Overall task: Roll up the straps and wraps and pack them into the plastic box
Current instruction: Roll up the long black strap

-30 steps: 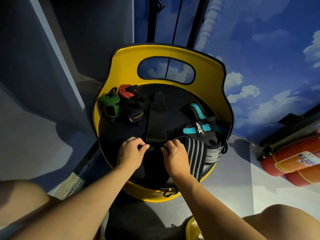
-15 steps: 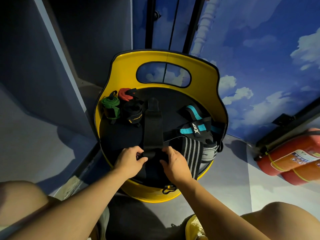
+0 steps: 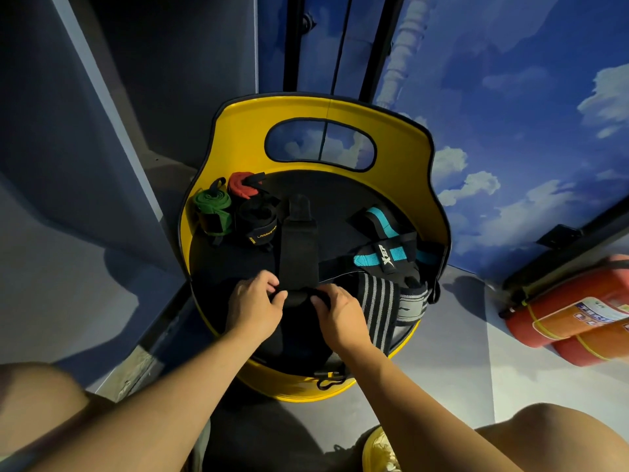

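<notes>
A black wrap (image 3: 299, 247) lies stretched out on the black seat of a yellow chair (image 3: 401, 131). Its near end is rolled into a small tight roll. My left hand (image 3: 253, 306) pinches the roll's left end and my right hand (image 3: 340, 313) grips its right end. Three rolled wraps stand at the seat's back left: green (image 3: 212, 209), red (image 3: 241, 187) and black with yellow lettering (image 3: 258, 223). Unrolled on the right lie a teal-and-black wrap (image 3: 381, 248) and a grey striped wrap (image 3: 379, 303). No plastic box is in view.
The chair stands in a corner between a dark panel on the left and a sky-painted wall. Two red fire extinguishers (image 3: 571, 311) lie on the floor at the right. My knees (image 3: 558, 437) frame the bottom edge, with a yellow shoe (image 3: 381, 453) below.
Both hands have rolled the near end of the black wrap further up, so the roll is thicker and the flat length shorter. The camera view has shifted slightly.
</notes>
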`<state>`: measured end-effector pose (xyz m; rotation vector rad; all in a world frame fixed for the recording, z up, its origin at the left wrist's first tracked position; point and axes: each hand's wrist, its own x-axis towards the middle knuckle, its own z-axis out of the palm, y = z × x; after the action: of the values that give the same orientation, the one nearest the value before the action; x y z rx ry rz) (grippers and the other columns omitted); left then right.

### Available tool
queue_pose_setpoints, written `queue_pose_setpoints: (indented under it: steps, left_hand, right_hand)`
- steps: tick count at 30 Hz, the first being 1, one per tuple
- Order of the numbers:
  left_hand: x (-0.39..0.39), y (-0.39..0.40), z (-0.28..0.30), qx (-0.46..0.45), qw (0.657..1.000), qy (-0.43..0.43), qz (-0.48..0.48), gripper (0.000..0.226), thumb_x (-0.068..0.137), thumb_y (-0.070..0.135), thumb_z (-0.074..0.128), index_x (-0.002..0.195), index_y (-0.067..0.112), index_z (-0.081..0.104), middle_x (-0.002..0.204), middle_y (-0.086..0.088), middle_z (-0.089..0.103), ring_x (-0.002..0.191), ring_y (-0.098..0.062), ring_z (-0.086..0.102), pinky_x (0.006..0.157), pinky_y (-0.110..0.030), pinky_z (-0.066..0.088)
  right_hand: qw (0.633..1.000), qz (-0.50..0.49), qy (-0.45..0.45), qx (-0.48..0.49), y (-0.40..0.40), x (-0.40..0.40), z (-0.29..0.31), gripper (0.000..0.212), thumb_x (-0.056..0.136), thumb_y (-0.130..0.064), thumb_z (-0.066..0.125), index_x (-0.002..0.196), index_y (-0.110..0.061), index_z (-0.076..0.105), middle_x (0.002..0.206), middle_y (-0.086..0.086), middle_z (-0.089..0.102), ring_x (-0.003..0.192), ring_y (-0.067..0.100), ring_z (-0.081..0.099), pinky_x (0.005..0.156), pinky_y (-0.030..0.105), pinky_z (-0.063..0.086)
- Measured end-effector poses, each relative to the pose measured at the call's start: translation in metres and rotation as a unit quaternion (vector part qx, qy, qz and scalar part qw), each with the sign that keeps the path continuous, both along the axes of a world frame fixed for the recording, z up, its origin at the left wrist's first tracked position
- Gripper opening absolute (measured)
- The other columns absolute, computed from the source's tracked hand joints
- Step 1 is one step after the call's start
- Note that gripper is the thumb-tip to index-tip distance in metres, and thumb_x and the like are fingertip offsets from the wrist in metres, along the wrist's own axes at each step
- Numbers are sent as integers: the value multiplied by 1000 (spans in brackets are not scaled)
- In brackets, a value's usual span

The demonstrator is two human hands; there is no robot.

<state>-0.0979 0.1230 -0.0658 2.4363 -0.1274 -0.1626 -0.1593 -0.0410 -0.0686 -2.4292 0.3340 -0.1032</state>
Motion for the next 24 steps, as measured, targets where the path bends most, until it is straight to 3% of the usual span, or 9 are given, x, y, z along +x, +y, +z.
queue_pose_setpoints:
  steps: [2,5,8,10,14,17,21,24]
  left_hand:
    - [1,-1,4,-10,1000,10,22,11,93,38,69,98,29,65,103,9,65,107,-19,56,76,-32,45]
    - [4,2,2,-45,998,14,44,13,86,43,76,91,31,74,104,3,73,108,-22,63,82,-36,55]
    - [-3,7,-3,-79,996,35,27,28,80,44,81,104,31,74,108,4,74,110,-16,65,89,-33,56]
    - [-10,9,-5,-81,995,58,9,38,77,33,85,111,35,68,107,6,71,108,-17,64,90,-32,54]
    - [-14,12,-7,-50,997,57,-29,43,80,13,83,103,39,57,104,7,66,105,-18,61,86,-29,50]
    - [-17,16,-4,-40,996,72,-37,39,83,15,80,110,35,61,101,7,65,101,-16,62,90,-33,54]
    - [-17,21,-4,-25,994,76,-72,35,90,23,74,122,29,62,106,4,64,95,-10,61,83,-24,46]
    - [-14,22,-4,-12,993,85,-81,36,93,29,70,128,29,60,115,2,63,102,-13,61,89,-29,50]
  right_hand:
    - [1000,-22,-12,7,2,-1,1,22,102,-33,54,116,-18,59,103,0,68,87,16,61,74,27,47]
    - [1000,-19,-21,4,4,-1,1,19,102,-34,52,111,-18,59,100,1,69,86,18,64,73,33,52]
    - [1000,1,-15,5,5,-3,3,25,97,-28,58,120,-16,58,110,4,67,95,20,65,78,31,52]
    - [1000,18,5,15,5,-6,4,36,91,-20,63,126,-16,55,117,4,64,103,21,64,87,33,54]
    - [999,35,30,2,2,-11,7,38,87,-7,67,122,-16,55,119,5,64,106,24,62,89,33,53]
    - [998,46,41,-8,-1,-15,11,38,87,-8,70,123,-15,58,119,7,65,107,24,63,89,32,51]
    - [996,72,58,-14,-5,-16,11,39,93,-17,65,131,-14,58,122,10,62,111,28,60,93,37,50]
    - [994,89,62,-23,-6,-14,8,39,98,-19,58,136,-13,55,121,12,56,110,30,58,94,38,49]
